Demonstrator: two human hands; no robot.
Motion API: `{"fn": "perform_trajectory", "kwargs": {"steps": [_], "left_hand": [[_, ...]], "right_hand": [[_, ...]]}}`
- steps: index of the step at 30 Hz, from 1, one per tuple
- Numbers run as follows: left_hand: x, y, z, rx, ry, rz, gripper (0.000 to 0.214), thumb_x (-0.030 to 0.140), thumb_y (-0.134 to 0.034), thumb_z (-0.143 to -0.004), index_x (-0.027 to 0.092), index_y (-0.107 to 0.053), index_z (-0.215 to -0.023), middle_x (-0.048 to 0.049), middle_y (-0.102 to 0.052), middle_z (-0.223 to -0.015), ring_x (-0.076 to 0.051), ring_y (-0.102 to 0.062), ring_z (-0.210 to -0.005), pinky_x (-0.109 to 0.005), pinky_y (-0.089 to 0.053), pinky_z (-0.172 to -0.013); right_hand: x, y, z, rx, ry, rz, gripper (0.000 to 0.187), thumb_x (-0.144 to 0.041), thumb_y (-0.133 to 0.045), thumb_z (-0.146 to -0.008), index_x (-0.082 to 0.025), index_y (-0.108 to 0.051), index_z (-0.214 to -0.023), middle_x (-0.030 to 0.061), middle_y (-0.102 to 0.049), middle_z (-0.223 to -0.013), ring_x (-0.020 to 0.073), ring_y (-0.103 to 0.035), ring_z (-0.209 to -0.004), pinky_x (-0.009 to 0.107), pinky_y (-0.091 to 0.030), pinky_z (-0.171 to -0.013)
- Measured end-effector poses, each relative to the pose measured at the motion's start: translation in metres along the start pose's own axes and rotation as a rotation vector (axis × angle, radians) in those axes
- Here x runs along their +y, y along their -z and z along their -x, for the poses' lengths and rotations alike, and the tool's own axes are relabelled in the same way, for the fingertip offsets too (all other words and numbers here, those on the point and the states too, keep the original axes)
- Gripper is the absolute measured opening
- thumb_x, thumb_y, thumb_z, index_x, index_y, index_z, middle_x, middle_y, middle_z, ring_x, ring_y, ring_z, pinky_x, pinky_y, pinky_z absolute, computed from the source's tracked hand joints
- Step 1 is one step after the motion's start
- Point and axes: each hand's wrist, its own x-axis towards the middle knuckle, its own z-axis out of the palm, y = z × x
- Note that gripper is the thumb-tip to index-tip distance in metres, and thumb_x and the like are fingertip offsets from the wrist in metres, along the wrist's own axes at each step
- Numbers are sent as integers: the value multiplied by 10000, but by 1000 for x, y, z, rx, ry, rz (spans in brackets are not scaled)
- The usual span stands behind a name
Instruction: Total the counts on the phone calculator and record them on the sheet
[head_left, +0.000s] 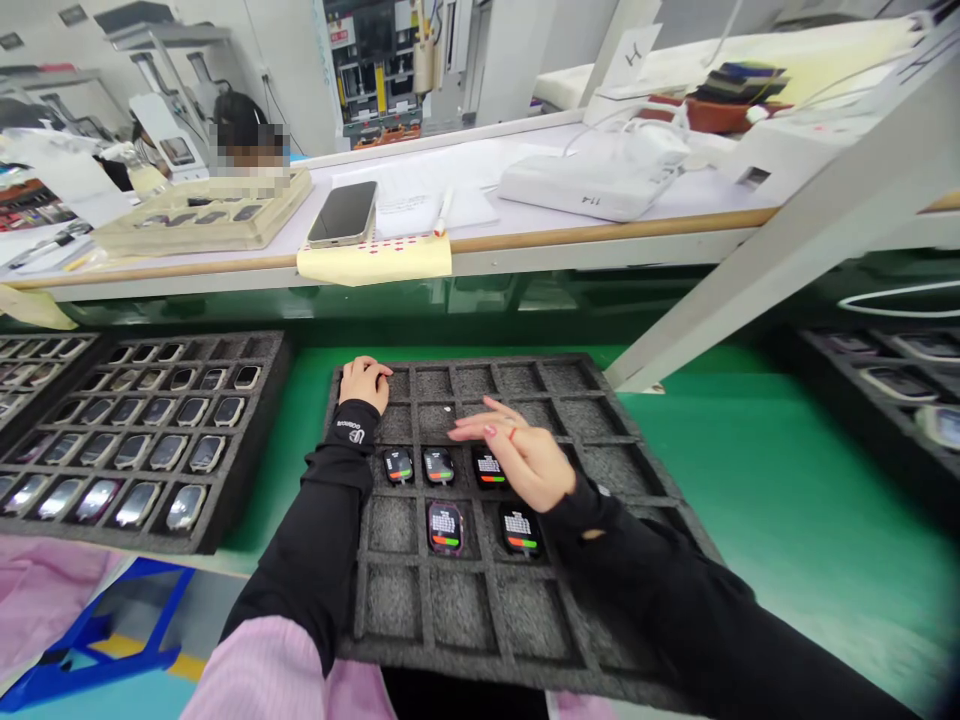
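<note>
A dark grey foam tray [457, 610] with square compartments lies in front of me. My left hand [365, 385] rests on its far left corner, fingers apart and slightly bent, holding nothing I can see. Above the middle of the tray is my right hand [529, 455], its fingers stretched toward the left and nothing visible in them. Beneath it, a smartwatch [489, 468] is partly covered. Nearby compartments hold a lit watch [438, 466], another watch [398, 466], a purple-rimmed watch [446, 528] and a black watch [520, 529]. Their screens show red and green bars.
To the left stands a foam tray [225, 490] filled with watches; another tray [885, 370] is at far right. A slanted white post [750, 230] rises behind my tray. The shelf above carries a phone [343, 213], a pen [443, 212] and a white box [577, 185]. A person sits beyond.
</note>
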Motion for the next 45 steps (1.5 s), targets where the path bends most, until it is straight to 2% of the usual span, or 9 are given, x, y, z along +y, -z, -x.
{"fn": "perform_trajectory", "kwargs": {"steps": [5,8,11,14,19,25,33,39,45], "left_hand": [[0,1,1,-2,3,-11,220,161,-522,-817,257,-701,-900,-58,-563,-1061,-236,-487,-1063,-362,-418,-988],[0,1,1,-3,3,-12,222,162,-521,-816,258,-701,-903,-58,-563,-1063,-235,-490,-1064,-367,-417,-989],[0,1,0,-2,7,-11,223,166,-518,-818,262,-698,-909,-59,-559,-1071,-240,-488,-1076,-374,-413,-991],[0,1,0,-6,10,-11,219,165,-522,-814,259,-698,-906,-63,-557,-1077,-241,-489,-1082,-377,-402,-1003],[3,3,0,-10,21,-10,229,162,-521,-811,262,-703,-906,-60,-562,-1079,-251,-491,-1084,-384,-395,-1006],[8,7,-1,31,79,22,244,129,-513,-795,260,-710,-856,-50,-572,-1070,-240,-488,-1080,-370,-393,-1008],[16,14,-6,50,152,57,231,153,-512,-785,275,-708,-770,-30,-587,-1000,-230,-497,-1051,-352,-452,-919],[19,13,-7,59,180,69,238,132,-516,-761,279,-696,-713,-37,-582,-961,-243,-493,-1040,-356,-468,-900],[14,7,-10,26,161,62,218,140,-538,-777,279,-705,-746,-41,-582,-971,-238,-494,-1036,-368,-439,-961]], "right_hand": [[-11,46,9,91,-275,-37,464,-455,-306,-970,-197,-690,-1008,49,-749,-900,198,-677,-925,381,-477,-948],[-10,65,28,92,-395,13,519,-535,-340,-938,-196,-697,-773,45,-720,-728,181,-669,-742,310,-517,-771],[-2,68,55,55,-512,27,546,-567,-343,-925,-193,-619,-640,-3,-538,-468,124,-524,-474,255,-451,-530],[10,58,80,17,-587,25,564,-581,-313,-924,-203,-484,-542,-29,-410,-418,100,-396,-400,244,-353,-436],[13,38,98,43,-484,224,528,-507,-307,-943,-205,-404,-521,-24,-422,-448,94,-416,-439,245,-333,-499],[0,34,96,-18,-126,296,470,-335,-310,-951,-210,-273,-500,-36,-340,-421,79,-331,-401,249,-282,-477],[0,36,96,61,-96,229,452,-258,-364,-947,-194,-503,-521,-16,-520,-435,86,-499,-407,213,-396,-481],[-8,40,104,117,128,32,333,-160,-362,-920,-188,-695,-923,54,-741,-809,170,-698,-838,323,-556,-781],[-10,45,105,-49,188,69,388,-137,-368,-884,-208,-652,-1138,58,-737,-965,242,-608,-1133,514,-377,-1056]]}}
